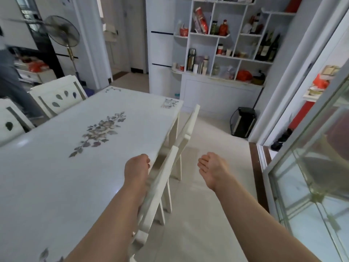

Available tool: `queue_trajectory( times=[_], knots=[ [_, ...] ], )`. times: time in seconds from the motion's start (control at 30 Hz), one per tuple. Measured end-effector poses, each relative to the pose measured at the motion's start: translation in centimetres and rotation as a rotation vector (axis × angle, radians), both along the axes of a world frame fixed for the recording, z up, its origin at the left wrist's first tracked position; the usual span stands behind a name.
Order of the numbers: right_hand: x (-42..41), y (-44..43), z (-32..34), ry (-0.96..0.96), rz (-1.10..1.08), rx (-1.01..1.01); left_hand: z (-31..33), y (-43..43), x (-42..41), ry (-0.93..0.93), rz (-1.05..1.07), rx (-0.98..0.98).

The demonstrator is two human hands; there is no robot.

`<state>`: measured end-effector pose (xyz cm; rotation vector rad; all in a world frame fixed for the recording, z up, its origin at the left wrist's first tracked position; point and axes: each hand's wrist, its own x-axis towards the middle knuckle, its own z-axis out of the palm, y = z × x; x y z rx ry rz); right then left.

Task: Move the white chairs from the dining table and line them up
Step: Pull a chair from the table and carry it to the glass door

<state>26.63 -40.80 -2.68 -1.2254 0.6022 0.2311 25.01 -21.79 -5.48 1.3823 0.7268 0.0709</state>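
A white dining table (56,167) with a flower pattern fills the left half. Two white chairs are tucked along its right side: a near one (160,186) and a farther one (187,127). Two more white chairs stand at the table's far left side, one (56,97) and one (11,120). My left hand (136,169) lies over the table's edge beside the near chair's backrest top, fingers curled downward; whether it grips the chair is unclear. My right hand (211,167) hovers open, palm turned inward, over the floor to the right of that chair, touching nothing.
A white shelf unit (226,53) with bottles and jars stands at the back. A black bin (243,121) sits on the floor beside it. A glass sliding door (311,167) runs along the right. A standing fan (64,33) and another person's leg (11,82) are at left.
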Motion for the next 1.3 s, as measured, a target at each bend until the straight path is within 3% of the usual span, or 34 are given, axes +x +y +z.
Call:
queue_trajectory(
  times=[0.4,0.6,0.83,1.17,1.3],
  knots=[
    [6.4,2.7,-3.0,0.133,0.285,-0.069,-1.9,0.4,0.7,0.096,0.232,0.019],
    [7.6,2.6,-4.8,0.192,0.575,-0.135,-2.9,-1.0,-3.7,0.105,0.509,0.019],
    [7.5,3.1,-8.2,0.385,0.824,-0.113,-4.1,-3.8,-10.1,0.311,0.765,0.078],
    [9.2,5.8,-10.9,0.371,0.836,-0.110,-8.3,-4.6,-11.9,0.320,0.848,-0.621],
    [10.5,6.9,-11.9,0.386,0.804,-0.122,-10.8,-3.7,-10.8,0.314,0.827,-0.690]
  ],
)
